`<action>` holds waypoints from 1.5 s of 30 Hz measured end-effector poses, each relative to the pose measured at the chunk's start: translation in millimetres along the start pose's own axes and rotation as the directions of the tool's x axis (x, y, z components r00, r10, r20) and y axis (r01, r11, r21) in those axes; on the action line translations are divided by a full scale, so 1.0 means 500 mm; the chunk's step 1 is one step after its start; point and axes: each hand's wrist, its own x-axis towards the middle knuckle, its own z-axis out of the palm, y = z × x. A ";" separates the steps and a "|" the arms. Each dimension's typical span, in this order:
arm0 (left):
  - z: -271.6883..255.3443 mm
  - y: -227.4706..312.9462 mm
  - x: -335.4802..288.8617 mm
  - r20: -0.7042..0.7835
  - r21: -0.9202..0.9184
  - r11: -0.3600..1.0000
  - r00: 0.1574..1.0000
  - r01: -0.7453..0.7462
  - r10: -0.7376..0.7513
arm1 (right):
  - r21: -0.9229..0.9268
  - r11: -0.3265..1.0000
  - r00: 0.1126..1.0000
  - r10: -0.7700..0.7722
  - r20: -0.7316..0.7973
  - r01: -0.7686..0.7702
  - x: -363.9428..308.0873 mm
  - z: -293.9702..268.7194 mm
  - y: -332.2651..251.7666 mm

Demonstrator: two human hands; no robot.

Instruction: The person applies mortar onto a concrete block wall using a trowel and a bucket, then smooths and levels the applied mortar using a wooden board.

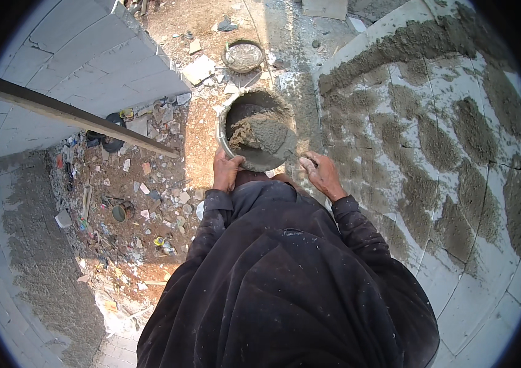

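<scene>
My left hand [226, 170] is closed on the near left rim of a round bucket [222, 126], tipped in front of my body. Wet grey mortar [270, 132] is heaped inside it, with a browner, crumbly patch on its left. At the bucket's near right side, my right hand [323, 176] has its fingers curled round what looks like a trowel handle. The blade seems to lie under the mortar, so little of the tool shows. To the right, a pale block wall [447, 184] carries many rough dabs of mortar and a thick band along its top.
A second round tub [243, 56] stands on the ground beyond the bucket. A wooden beam [83, 115] slants in from the left block wall [89, 61]. Rubble and litter [144, 184] cover the ground at left. Rough grey mortar coats the lower left wall [46, 257].
</scene>
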 end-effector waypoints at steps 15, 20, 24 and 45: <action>0.019 -0.034 0.068 0.059 0.193 0.981 0.998 -0.008 -0.003 | -0.226 0.464 0.411 -0.878 -0.244 0.857 0.020 -0.661 -0.809; 0.024 -0.008 0.111 0.032 0.316 0.946 0.997 -0.072 0.065 | -0.152 0.294 0.248 -0.932 -0.264 0.944 -0.071 -0.905 -0.966; 0.015 0.001 0.118 0.009 0.430 0.897 0.993 -0.107 0.114 | 0.108 0.349 0.360 -0.827 -0.432 0.931 -0.081 -1.192 -0.930; 0.007 -0.083 -0.012 0.045 0.119 0.992 0.998 -0.050 0.045 | -0.491 0.855 0.982 -0.101 0.158 0.167 0.090 0.153 -0.037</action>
